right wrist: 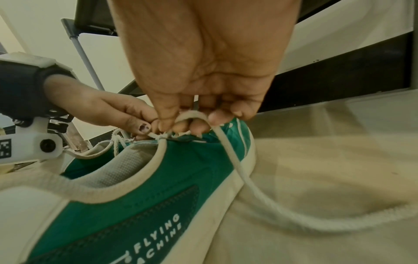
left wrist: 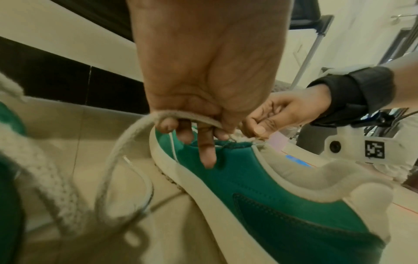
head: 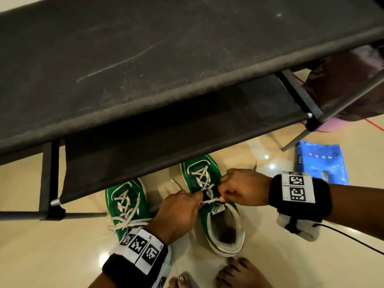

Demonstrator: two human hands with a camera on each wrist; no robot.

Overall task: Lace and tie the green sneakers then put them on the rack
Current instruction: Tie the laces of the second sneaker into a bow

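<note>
Two green sneakers with white soles stand side by side on the floor, toes under the rack. On the right sneaker (head: 220, 223) both hands meet above the tongue. My left hand (head: 182, 206) pinches one end of its white lace (left wrist: 181, 115), which runs across the curled fingers and trails down to the floor. My right hand (head: 239, 187) grips the other lace end (right wrist: 192, 115), looped over a finger and hanging down the shoe's side. A short taut piece of lace (head: 211, 201) spans between the hands. The left sneaker (head: 126, 204) is laced, its lace ends lying loose.
The black fabric shoe rack (head: 166, 59) fills the upper view, with a lower shelf (head: 166, 132) just above the sneakers' toes. A blue packet (head: 320, 163) lies on the floor at right. My bare feet (head: 239, 273) are just behind the sneakers.
</note>
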